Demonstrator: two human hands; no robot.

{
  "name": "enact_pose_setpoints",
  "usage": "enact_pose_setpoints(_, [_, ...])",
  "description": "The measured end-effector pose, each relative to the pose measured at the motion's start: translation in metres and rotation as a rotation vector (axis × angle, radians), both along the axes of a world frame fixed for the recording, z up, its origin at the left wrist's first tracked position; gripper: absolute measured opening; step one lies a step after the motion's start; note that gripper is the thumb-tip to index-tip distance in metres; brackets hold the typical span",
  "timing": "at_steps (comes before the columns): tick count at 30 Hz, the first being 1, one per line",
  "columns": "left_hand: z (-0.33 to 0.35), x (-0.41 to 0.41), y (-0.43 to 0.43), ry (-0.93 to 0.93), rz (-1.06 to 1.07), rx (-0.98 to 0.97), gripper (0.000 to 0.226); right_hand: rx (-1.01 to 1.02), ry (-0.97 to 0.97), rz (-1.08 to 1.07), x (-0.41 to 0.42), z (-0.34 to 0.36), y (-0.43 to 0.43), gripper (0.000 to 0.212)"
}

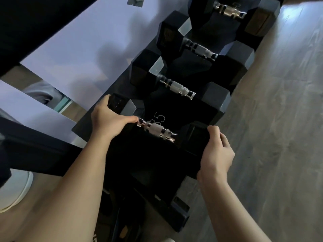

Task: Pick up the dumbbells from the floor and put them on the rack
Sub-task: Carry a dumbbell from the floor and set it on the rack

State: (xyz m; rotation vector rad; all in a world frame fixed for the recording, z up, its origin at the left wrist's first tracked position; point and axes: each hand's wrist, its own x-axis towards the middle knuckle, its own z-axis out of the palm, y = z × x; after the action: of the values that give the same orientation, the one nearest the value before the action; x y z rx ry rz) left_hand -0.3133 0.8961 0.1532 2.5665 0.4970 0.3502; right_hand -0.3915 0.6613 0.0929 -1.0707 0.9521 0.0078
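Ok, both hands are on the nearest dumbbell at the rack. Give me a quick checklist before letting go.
1. Left hand grips the far head: ok.
2. Right hand grips the near head: ok.
3. Nearest dumbbell lines up with the three racked dumbbells beyond it: ok.
4. Both heads fully seated on the rack: cannot tell, too dark underneath.
5. Fingers clear of pinch points under the heads: cannot tell, fingertips hidden.
6. Gap to the neighbouring dumbbell: ok, heads apart.
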Motion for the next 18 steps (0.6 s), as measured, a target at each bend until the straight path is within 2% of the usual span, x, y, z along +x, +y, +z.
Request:
enact_pose_setpoints(3, [-0.005,0.002,0.001,-0.015,0.004,-0.001,0.076,0.022,-0.040,0.011,0.002,-0.006,0.000,0.073])
enact_pose_setpoints(6, [-0.008,0.003,0.005,0.020,0.011,0.003,0.086,-0.039,-0.076,0.071,0.001,-0.009,-0.004,0.075])
enact_pose_setpoints(11, [-0.011,0.005,0.008,-0.004,0.013,-0.012,0.104,-0.146,-0.287,0.203,-0.010,-0.023,-0.014,0.081])
enact_pose_setpoints(15, [-0.018,0.001,0.005,-0.076,0.020,-0.051,0.105,-0.243,-0.571,0.207,-0.009,-0.033,-0.019,0.038])
enact_pose_setpoints(18, [-0.037,-0.013,-0.006,-0.248,0.082,-0.171,0.102,-0.161,-0.616,0.177,-0.007,-0.038,-0.018,0.033])
